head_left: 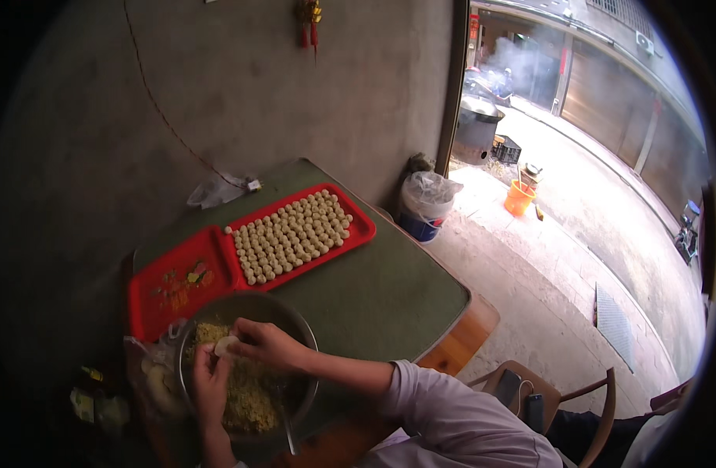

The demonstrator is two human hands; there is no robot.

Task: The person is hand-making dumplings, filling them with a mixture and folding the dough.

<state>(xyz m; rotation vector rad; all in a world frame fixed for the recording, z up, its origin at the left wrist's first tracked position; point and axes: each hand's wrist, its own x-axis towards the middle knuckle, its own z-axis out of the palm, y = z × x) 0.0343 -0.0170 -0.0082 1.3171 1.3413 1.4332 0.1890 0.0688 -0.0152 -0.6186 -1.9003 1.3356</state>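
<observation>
Both my hands meet over a metal bowl [303,327] of yellowish crumbly filling [249,398]. My left hand [210,382] and my right hand [266,343] pinch a small pale dough piece [224,345] between their fingers, above the bowl's far side. A spoon handle [286,425] leans out of the bowl toward me. Beyond the bowl a red tray [362,228] carries several rows of small pale round dumplings [292,235]. A second red tray [159,300] with a printed pattern lies to its left, holding nothing.
The table [389,296] has a green top and a wooden edge. A clear plastic bag [151,374] sits left of the bowl, another [216,189] by the wall. A lined bin [424,204] stands past the table; a wooden chair [529,390] holds two phones.
</observation>
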